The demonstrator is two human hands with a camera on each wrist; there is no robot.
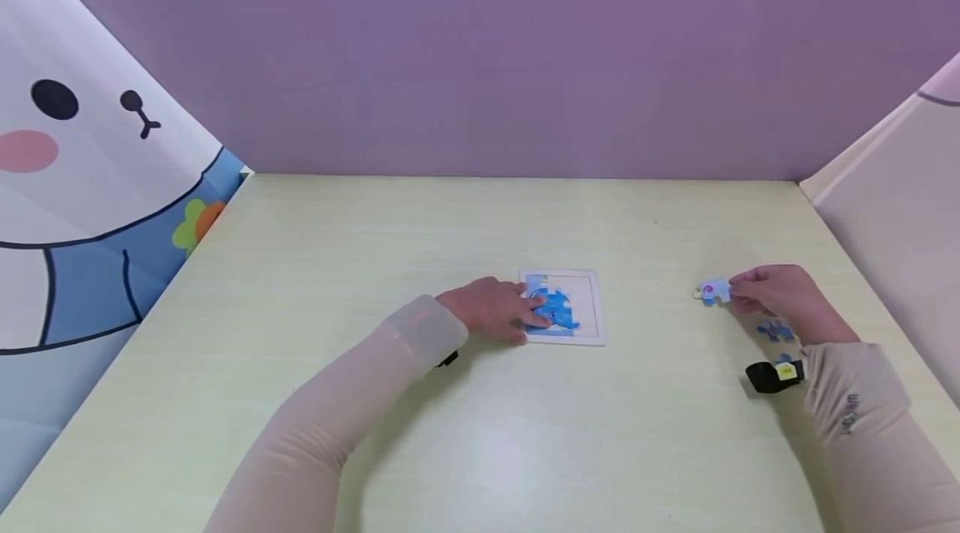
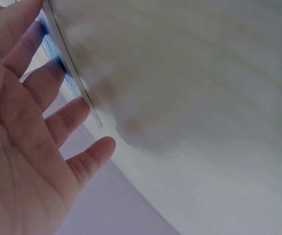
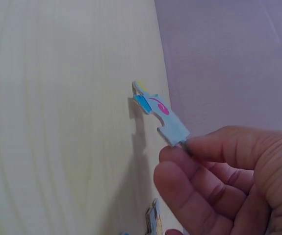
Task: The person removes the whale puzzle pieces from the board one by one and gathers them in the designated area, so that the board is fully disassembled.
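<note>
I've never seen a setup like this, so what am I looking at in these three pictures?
There's no machine, just a person's bare left hand and right hand. The wide picture is taken from the head, looking forward and down; the other two come from each wrist. On the table lies a partly filled jigsaw board, which the left hand touches. The right hand pinches a puzzle piece with a pink swirl. Near it lie loose blue puzzle pieces.

Left hand (image 1: 491, 310) on puzzle (image 1: 588, 306), piece (image 1: 716, 291) in right hand (image 1: 783, 297)
</note>
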